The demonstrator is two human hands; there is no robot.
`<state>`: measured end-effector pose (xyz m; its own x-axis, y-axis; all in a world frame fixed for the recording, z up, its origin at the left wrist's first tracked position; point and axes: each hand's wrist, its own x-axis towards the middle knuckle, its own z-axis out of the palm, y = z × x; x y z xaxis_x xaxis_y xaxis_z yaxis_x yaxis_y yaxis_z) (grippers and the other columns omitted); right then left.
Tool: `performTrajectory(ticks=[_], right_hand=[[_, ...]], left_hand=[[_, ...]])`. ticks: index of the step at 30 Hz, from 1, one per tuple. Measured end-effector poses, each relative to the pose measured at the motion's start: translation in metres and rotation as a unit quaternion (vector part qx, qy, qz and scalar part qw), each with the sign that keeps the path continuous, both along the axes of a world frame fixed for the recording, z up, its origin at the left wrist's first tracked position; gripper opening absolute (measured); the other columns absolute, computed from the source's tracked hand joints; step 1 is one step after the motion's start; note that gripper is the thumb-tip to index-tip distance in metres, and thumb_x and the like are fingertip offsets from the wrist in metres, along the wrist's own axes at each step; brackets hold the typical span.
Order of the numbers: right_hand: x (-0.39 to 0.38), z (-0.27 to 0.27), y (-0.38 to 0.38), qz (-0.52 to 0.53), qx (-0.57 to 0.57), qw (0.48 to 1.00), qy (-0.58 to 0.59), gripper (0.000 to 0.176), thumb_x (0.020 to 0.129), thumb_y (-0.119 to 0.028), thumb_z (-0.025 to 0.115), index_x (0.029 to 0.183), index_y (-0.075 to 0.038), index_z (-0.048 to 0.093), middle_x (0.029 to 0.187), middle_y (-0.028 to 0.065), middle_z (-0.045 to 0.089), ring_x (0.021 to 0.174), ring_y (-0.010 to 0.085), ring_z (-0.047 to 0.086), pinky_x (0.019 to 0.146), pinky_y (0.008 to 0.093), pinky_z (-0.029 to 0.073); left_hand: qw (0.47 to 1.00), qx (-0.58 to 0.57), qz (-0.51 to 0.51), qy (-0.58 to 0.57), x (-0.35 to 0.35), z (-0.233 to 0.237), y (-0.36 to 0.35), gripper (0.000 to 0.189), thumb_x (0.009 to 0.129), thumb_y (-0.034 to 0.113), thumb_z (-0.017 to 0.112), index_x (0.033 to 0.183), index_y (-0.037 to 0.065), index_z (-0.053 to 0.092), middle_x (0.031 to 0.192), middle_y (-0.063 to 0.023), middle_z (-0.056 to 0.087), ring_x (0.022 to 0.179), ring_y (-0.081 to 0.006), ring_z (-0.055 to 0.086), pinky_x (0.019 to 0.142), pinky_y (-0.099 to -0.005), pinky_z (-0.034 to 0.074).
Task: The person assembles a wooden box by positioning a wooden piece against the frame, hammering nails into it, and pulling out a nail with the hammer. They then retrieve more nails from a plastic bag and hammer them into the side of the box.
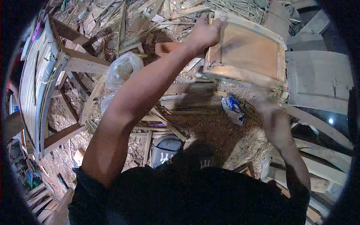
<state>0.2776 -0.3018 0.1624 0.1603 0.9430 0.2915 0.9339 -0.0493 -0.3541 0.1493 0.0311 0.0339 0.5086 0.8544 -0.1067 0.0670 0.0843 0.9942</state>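
A framed wooden panel (pixel 247 50), with a lighter border around an orange-brown middle, lies at the upper right of the head view. My left hand (pixel 205 33) is closed around its upper left corner, thumb on top of the frame. Near the panel's lower left corner a small nail-like piece (pixel 212 63) shows, beside a thin dark upright line I cannot make out. Below the panel's lower right corner, my right hand (pixel 272 116) is smeared by motion. Its fingers are not clear, nor whether it holds anything.
A slatted wooden frame (pixel 37 86) stands at left. A clear plastic bag (pixel 122 69) sits beside my left forearm. Under the panel lies a blue and white packet (pixel 234 108). A grey bag (pixel 165 150) rests near my body. Another grey panel (pixel 318 78) is at right, amid wood scraps and shavings.
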Motion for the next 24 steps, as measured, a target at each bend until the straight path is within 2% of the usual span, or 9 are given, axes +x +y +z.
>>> performTrajectory(ticks=[3,5,8,10,11,13,15,20,24], right_hand=[[-0.032,0.014,0.034,-0.103,-0.411,0.905,0.039,0.035,0.106,-0.027,0.052,0.128,0.000,0.054,0.103,0.0088,0.065,0.092,0.0236,0.063,0.084,0.0342,0.050],[-0.017,0.024,0.027,-0.006,-0.048,0.999,0.016,0.019,0.105,-0.020,0.053,0.104,-0.001,0.052,0.070,0.0054,0.051,0.061,0.0196,0.050,0.055,0.0362,0.042],[0.026,0.042,0.004,-0.187,-0.045,0.965,0.179,0.024,0.104,-0.025,0.057,0.116,-0.004,0.055,0.084,0.0064,0.059,0.071,0.0181,0.056,0.063,0.0360,0.045],[0.036,0.056,0.012,0.104,0.134,0.729,0.663,0.032,0.106,-0.025,0.054,0.130,-0.004,0.052,0.121,0.0121,0.064,0.099,0.0237,0.061,0.089,0.0403,0.048],[0.039,0.020,-0.005,0.103,0.133,0.729,0.664,0.032,0.106,-0.025,0.054,0.130,-0.004,0.052,0.121,0.0121,0.064,0.099,0.0237,0.061,0.089,0.0403,0.048],[0.039,-0.081,-0.051,-0.090,0.134,0.985,-0.056,0.036,0.102,-0.022,0.057,0.132,-0.002,0.048,0.115,0.0137,0.061,0.106,0.0241,0.059,0.090,0.0420,0.049],[-0.029,-0.007,0.014,-0.079,-0.422,0.903,0.014,0.035,0.101,-0.013,0.055,0.133,0.001,0.050,0.104,0.0171,0.065,0.100,0.0316,0.063,0.089,0.0458,0.050],[-0.018,0.038,0.024,-0.048,-0.135,0.983,0.115,0.024,0.105,-0.016,0.050,0.116,0.003,0.060,0.070,0.0088,0.056,0.059,0.0210,0.051,0.056,0.0364,0.044],[0.004,0.033,0.010,-0.182,0.061,0.902,0.388,0.026,0.106,-0.019,0.049,0.114,0.003,0.060,0.071,0.0070,0.055,0.059,0.0175,0.051,0.054,0.0348,0.041]], left_hand=[[0.998,-0.059,-0.011,-0.023,-0.009,0.020,-0.010,0.083,0.093,0.044,0.069,0.146,-0.011,0.037,0.134,-0.0315,0.058,0.125,-0.0350,0.058,0.106,-0.0393,0.045],[1.000,-0.029,-0.001,0.004,-0.007,0.006,-0.009,0.082,0.093,0.043,0.069,0.145,-0.011,0.039,0.133,-0.0308,0.059,0.122,-0.0344,0.060,0.103,-0.0396,0.047],[0.999,-0.018,0.010,-0.040,0.003,-0.006,-0.003,0.079,0.093,0.044,0.069,0.143,-0.011,0.042,0.131,-0.0295,0.060,0.118,-0.0332,0.062,0.101,-0.0398,0.049],[0.997,-0.036,-0.017,-0.070,-0.003,0.006,-0.005,0.077,0.093,0.043,0.069,0.142,-0.011,0.043,0.128,-0.0283,0.063,0.114,-0.0338,0.064,0.099,-0.0399,0.050],[0.997,-0.037,-0.017,-0.069,-0.006,0.010,-0.007,0.077,0.093,0.043,0.069,0.142,-0.011,0.043,0.128,-0.0283,0.063,0.114,-0.0338,0.064,0.099,-0.0399,0.050],[0.999,0.012,-0.005,-0.032,-0.006,0.017,-0.009,0.075,0.093,0.043,0.069,0.140,-0.011,0.045,0.124,-0.0274,0.065,0.110,-0.0350,0.066,0.098,-0.0400,0.050],[0.999,0.008,0.000,-0.037,0.007,-0.015,0.001,0.076,0.093,0.043,0.069,0.141,-0.011,0.044,0.124,-0.0272,0.065,0.108,-0.0347,0.066,0.096,-0.0399,0.051],[0.996,-0.036,-0.077,-0.014,-0.009,0.018,-0.005,0.083,0.093,0.044,0.069,0.146,-0.012,0.038,0.134,-0.0302,0.058,0.120,-0.0353,0.061,0.102,-0.0394,0.049],[0.997,-0.059,0.020,-0.040,-0.003,0.011,-0.012,0.086,0.093,0.044,0.069,0.148,-0.012,0.034,0.139,-0.0325,0.054,0.126,-0.0364,0.057,0.107,-0.0392,0.045]])
